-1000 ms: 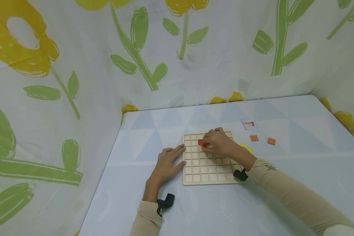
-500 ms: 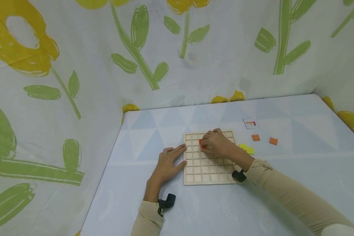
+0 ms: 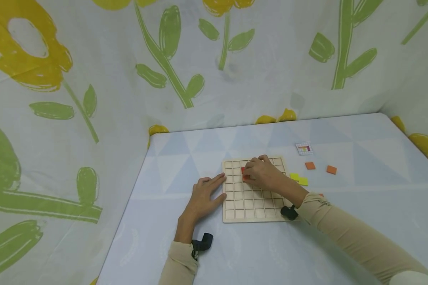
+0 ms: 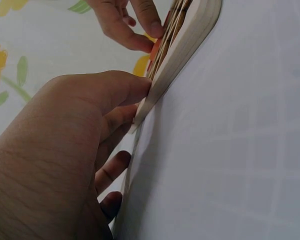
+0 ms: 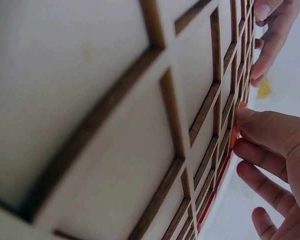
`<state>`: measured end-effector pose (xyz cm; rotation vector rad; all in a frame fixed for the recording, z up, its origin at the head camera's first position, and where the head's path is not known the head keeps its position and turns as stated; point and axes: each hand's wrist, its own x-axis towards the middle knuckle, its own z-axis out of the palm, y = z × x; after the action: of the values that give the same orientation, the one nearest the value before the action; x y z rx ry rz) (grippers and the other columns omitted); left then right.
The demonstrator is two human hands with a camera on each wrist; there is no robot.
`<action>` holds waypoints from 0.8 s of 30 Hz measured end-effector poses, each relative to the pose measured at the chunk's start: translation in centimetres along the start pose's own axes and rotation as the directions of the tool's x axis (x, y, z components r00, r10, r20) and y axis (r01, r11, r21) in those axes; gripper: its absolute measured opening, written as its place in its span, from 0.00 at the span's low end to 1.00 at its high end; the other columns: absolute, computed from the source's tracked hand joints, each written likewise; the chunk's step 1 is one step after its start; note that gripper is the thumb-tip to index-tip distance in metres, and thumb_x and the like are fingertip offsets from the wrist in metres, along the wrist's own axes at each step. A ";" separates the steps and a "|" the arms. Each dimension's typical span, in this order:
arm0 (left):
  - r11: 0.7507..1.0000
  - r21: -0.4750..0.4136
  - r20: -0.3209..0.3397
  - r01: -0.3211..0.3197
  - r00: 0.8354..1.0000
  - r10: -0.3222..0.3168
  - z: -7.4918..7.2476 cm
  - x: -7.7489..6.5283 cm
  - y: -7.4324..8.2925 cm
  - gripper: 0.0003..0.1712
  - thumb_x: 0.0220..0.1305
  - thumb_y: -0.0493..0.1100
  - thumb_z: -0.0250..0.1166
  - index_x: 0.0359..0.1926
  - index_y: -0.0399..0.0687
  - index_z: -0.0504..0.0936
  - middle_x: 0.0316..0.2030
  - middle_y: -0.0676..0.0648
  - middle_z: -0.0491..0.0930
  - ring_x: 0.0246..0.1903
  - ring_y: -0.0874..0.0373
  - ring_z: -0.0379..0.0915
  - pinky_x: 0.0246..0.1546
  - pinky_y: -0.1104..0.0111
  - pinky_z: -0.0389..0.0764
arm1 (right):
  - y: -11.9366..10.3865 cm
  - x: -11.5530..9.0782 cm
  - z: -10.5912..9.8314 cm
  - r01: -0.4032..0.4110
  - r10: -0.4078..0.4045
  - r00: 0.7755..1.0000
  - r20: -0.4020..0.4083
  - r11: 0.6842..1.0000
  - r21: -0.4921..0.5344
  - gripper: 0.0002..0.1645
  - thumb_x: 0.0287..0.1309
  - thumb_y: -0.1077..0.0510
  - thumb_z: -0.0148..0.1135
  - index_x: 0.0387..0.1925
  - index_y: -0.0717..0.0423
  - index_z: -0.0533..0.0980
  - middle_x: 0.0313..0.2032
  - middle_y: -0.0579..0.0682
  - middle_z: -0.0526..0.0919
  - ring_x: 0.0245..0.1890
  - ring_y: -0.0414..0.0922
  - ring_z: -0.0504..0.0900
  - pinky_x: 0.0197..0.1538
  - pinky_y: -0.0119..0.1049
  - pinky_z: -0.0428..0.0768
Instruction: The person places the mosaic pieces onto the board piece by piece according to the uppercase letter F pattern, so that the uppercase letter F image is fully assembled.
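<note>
A wooden grid board [image 3: 249,209] with square recesses lies on the table. My left hand [image 3: 199,200] rests at its left side, fingers fairly straight; in the left wrist view the thumb touches the board's edge. Over the upper part of the grid, my right hand [image 3: 265,174] pinches a small orange square tile [image 5: 235,132] between thumb and index finger, right at the recesses. Red tiles [image 5: 221,172] sit in the grid beside it, mostly hidden by the right hand in the head view.
Right of the board lie yellow tiles [image 3: 299,179] and two orange tiles [image 3: 310,166], with another orange piece [image 3: 321,195] partly behind the right sleeve. A small printed pattern card [image 3: 304,148] lies farther back. Flowered cloth [image 3: 228,91] hangs behind the table.
The right hand stays at nearly the same spot on the grid, its orange tile now lower against the board. The left hand keeps its place. The head view has shifted slightly.
</note>
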<state>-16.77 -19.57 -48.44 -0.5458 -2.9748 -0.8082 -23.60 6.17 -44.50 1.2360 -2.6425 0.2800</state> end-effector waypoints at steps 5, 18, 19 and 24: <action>1.000 0.004 0.007 0.005 1.000 -0.005 0.0 0.1 0.0 0.35 0.68 0.58 0.58 0.74 0.62 0.67 0.73 0.63 0.61 0.67 0.49 0.57 0.60 0.50 0.59 | 0.0 0.0 -0.1 -0.034 0.033 0.999 0.020 0.999 0.029 0.10 0.54 0.52 0.76 0.37 0.50 0.87 0.42 0.46 0.86 0.45 0.46 0.80 0.54 0.53 0.70; 0.999 0.029 0.006 0.016 1.000 -0.016 0.0 0.2 0.1 0.35 0.68 0.59 0.58 0.75 0.63 0.65 0.73 0.65 0.59 0.67 0.49 0.57 0.60 0.52 0.60 | 0.4 -0.8 -1.2 0.002 0.002 0.999 -0.055 0.998 0.064 0.08 0.52 0.55 0.77 0.35 0.50 0.87 0.40 0.46 0.87 0.44 0.48 0.81 0.53 0.53 0.70; 0.999 0.029 0.006 0.018 1.000 -0.019 0.1 0.2 0.1 0.35 0.68 0.59 0.58 0.75 0.64 0.65 0.73 0.65 0.59 0.67 0.49 0.57 0.59 0.52 0.60 | 0.5 -1.0 -1.4 0.002 0.002 0.998 -0.059 0.998 0.071 0.08 0.52 0.56 0.77 0.36 0.51 0.87 0.40 0.47 0.87 0.44 0.48 0.81 0.53 0.54 0.69; 0.999 0.020 0.012 0.027 1.000 -0.027 0.1 0.1 0.1 0.35 0.68 0.59 0.59 0.75 0.64 0.66 0.73 0.65 0.59 0.67 0.49 0.57 0.59 0.52 0.60 | 1.0 -2.1 -2.1 -0.012 0.020 0.997 -0.075 0.994 0.110 0.07 0.53 0.59 0.75 0.36 0.51 0.87 0.39 0.47 0.87 0.44 0.48 0.81 0.52 0.54 0.68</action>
<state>-16.84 -19.35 -48.50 -0.5125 -3.0043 -0.7792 -22.85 8.87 -43.12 1.2117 -2.6039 0.4711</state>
